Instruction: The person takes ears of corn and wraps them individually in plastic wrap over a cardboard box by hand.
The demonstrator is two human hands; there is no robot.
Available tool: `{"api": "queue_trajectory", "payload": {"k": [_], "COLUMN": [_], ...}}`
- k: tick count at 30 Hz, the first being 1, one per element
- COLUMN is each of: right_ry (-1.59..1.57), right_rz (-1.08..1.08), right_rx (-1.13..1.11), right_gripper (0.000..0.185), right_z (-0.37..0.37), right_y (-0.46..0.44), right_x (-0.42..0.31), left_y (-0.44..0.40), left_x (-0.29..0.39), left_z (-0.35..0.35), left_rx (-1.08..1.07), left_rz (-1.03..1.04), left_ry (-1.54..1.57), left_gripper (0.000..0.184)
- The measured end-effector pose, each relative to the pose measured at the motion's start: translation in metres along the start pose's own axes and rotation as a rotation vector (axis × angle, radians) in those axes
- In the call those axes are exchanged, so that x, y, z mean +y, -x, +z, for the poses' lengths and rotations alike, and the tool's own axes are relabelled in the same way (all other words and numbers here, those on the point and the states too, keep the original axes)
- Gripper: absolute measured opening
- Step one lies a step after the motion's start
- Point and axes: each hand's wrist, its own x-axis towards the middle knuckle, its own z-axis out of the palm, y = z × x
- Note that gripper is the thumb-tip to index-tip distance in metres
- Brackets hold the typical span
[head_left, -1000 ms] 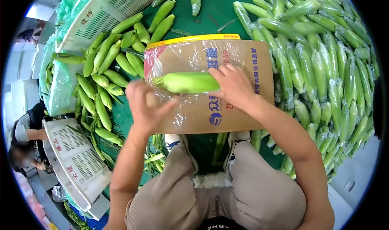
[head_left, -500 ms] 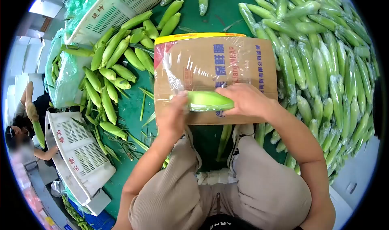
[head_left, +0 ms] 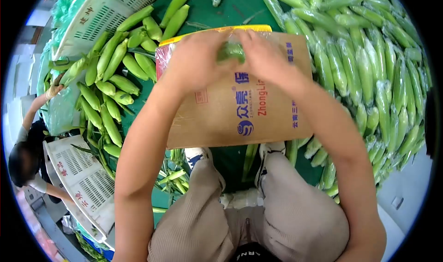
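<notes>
A green ear of corn (head_left: pixel 230 52) lies at the far side of a cardboard box (head_left: pixel 217 119), near its yellow edge strip (head_left: pixel 251 28). My left hand (head_left: pixel 199 54) closes round its left end and my right hand (head_left: pixel 261 54) round its right end. Both hands are somewhat blurred, and most of the ear is hidden beneath them. Clear plastic film shows by the box's far left corner, partly covered by my left hand and forearm.
Unwrapped corn ears (head_left: pixel 113 61) lie on the green surface at left, by a white crate (head_left: pixel 108 13). A second crate (head_left: pixel 80 169) stands nearer. Film-wrapped corn (head_left: pixel 369 73) is heaped at right. A co-worker's hand (head_left: pixel 54 90) holds corn at far left.
Both my hands have moved forward with the ear, from the box's near edge to its far edge. The co-worker's raised hand has moved towards the corn pile.
</notes>
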Motion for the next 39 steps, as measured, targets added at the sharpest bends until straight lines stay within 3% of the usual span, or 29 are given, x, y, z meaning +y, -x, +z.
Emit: {"api": "queue_trajectory", "payload": {"k": [1,3,5,8,9,12,16,18,20,21,22,24,26,28,30,34,36,37,38,39], "right_ry": [-0.19,-0.385,-0.435,-0.937,-0.588,0.263,0.233,0.195,0.163,0.203,0.146,0.025,-0.371,-0.637,-1.112,-1.119,-1.163,-1.214,-1.319,-1.238], "right_rz": [0.01,-0.02,-0.079,0.163,-0.231,-0.508,-0.464,-0.412,-0.386,-0.468,-0.482,-0.489,-0.317,-0.253,0.056,0.035,0.061,0.059,0.001,-0.064], "right_rx": [-0.138,-0.276,-0.385,-0.521,-0.259,-0.183,-0.29,-0.31,-0.315,-0.19,-0.203,-0.23,-0.692,-1.154,-1.204,-1.176,-1.119,-0.944,-0.915,-0.879], "right_gripper": [0.081,0.08,0.068,0.058,0.053,0.058,0.062,0.063,0.063,0.064,0.068,0.076,0.088,0.08,0.073,0.066,0.065,0.065,0.073,0.08], "right_z": [-0.011,-0.02,-0.033,-0.028,-0.027,0.007,0.012,0.012,0.014,0.018,0.019,-0.003,-0.05,-0.034,-0.014,0.04,0.059,0.063,0.075,0.082], "right_y": [-0.012,-0.01,-0.004,-0.015,-0.022,-0.001,0.015,0.021,0.02,0.019,0.026,0.058,0.108,0.163,0.176,0.172,0.181,0.19,0.195,0.194], "right_x": [0.004,0.006,0.004,0.028,0.028,0.01,-0.005,-0.008,-0.008,-0.008,-0.004,-0.039,-0.096,-0.113,-0.118,-0.118,-0.123,-0.13,-0.136,-0.144], "left_y": [0.011,0.011,0.012,0.021,0.026,0.054,0.11,0.14,0.193,0.202,0.204,0.196,0.205,0.214,0.242,0.303,0.356,0.346,0.366,0.37], "left_x": [0.0,-0.001,0.006,0.018,0.023,0.054,0.049,0.07,0.079,0.088,0.09,0.067,0.032,0.012,0.007,-0.006,-0.018,0.023,0.011,0.002], "left_z": [0.01,0.001,-0.008,-0.016,-0.018,-0.043,-0.012,-0.023,-0.004,-0.006,-0.008,-0.025,-0.039,-0.063,-0.057,-0.052,-0.058,-0.066,-0.045,-0.021], "left_rx": [0.036,0.016,-0.16,-0.364,-0.448,-0.603,-0.72,-0.944,-1.312,-1.414,-1.521,-1.362,-1.197,-1.088,-0.998,-0.564,-0.395,0.06,0.31,0.589], "left_rz": [0.173,0.309,0.198,0.125,0.126,0.12,0.07,0.026,0.222,0.279,0.345,0.201,0.132,-0.204,-0.438,-0.811,-0.848,-0.857,-0.969,-0.874], "left_ry": [-0.175,-0.162,-0.192,-0.155,-0.133,-0.003,0.231,0.251,0.358,0.408,0.455,0.581,0.732,0.939,1.35,1.63,1.329,1.411,1.41,1.499], "left_gripper": [0.063,0.066,0.057,0.049,0.049,0.048,0.048,0.052,0.058,0.062,0.065,0.07,0.078,0.075,0.07,0.053,0.052,0.056,0.048,0.041]}}
